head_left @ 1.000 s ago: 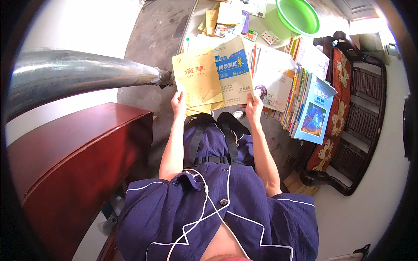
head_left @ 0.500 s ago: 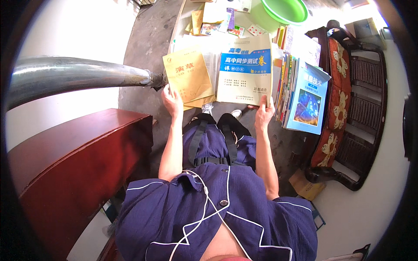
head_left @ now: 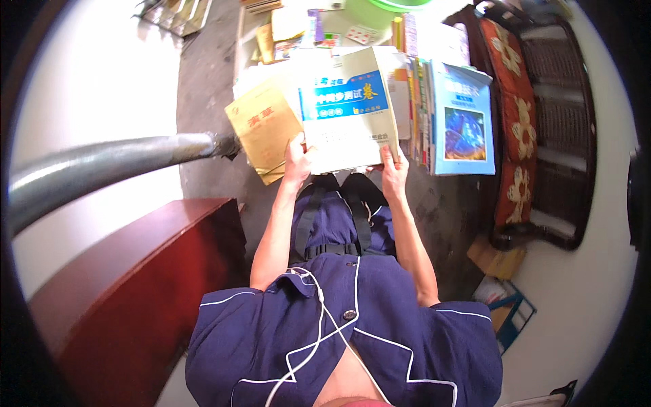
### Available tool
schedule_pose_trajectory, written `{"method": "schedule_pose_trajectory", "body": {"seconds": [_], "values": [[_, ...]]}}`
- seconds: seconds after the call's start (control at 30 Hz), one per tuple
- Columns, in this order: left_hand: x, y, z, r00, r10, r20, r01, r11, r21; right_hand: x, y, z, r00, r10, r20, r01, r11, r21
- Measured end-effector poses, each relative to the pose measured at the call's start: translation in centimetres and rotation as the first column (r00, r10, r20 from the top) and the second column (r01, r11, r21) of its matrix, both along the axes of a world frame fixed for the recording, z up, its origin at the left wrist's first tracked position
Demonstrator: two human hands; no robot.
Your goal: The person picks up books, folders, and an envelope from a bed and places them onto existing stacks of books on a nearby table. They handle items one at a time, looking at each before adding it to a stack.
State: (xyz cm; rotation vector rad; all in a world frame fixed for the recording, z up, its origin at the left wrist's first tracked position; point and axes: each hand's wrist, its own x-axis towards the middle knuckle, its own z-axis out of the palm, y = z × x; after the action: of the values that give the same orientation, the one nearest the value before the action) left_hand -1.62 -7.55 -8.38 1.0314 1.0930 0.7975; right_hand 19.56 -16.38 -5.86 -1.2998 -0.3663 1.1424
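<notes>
In front of me a white test-paper booklet [head_left: 349, 139] with a blue band across its cover is held slightly tilted, its lower edge toward my body. My right hand [head_left: 393, 169] pinches its lower right corner, thumb on top of the cover. At the lower left corner my left hand [head_left: 296, 163] closes on the same booklet; some fingers are hidden. Just left of that hand lies a tan exercise book [head_left: 266, 122] atop other tan ones, their lower edges past the table's edge. The booklet overlaps the exercise book's right side.
Right of the booklet, several books stand in a row, with a light-blue textbook [head_left: 464, 129] outermost. Farther back are playing cards [head_left: 361, 35] and a green basin [head_left: 400, 4]. A metal rail [head_left: 122, 159] and red-brown furniture [head_left: 156, 271] stand left, a wooden bench [head_left: 556, 136] right.
My left hand has left the tan exercise book and moved right to the booklet's lower left corner. The booklet has turned a little and now overlaps the exercise book. The view has shifted.
</notes>
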Motion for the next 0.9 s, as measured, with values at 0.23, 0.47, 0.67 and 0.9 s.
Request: {"method": "schedule_pose_trajectory", "body": {"seconds": [0.23,0.47,0.67,0.9], "values": [[5.0,1.3,3.1,0.980,-0.130,0.154,0.125,0.991,0.043,3.0,-2.3,1.3,0.938,-0.178,0.299,0.188,0.982,-0.006],[10.8,2.6,5.5,0.931,-0.289,0.221,0.276,0.957,0.088,6.5,-3.4,5.4,0.919,-0.300,0.256,0.308,0.951,0.009],[15.8,1.6,5.8,0.920,-0.373,0.120,0.358,0.925,0.128,12.5,-5.0,4.7,0.857,-0.258,0.446,0.290,0.957,-0.006],[21.3,-1.1,4.6,0.942,-0.322,-0.093,0.334,0.924,0.185,20.2,-6.7,6.0,0.897,-0.040,0.440,0.093,0.990,-0.101]]}}
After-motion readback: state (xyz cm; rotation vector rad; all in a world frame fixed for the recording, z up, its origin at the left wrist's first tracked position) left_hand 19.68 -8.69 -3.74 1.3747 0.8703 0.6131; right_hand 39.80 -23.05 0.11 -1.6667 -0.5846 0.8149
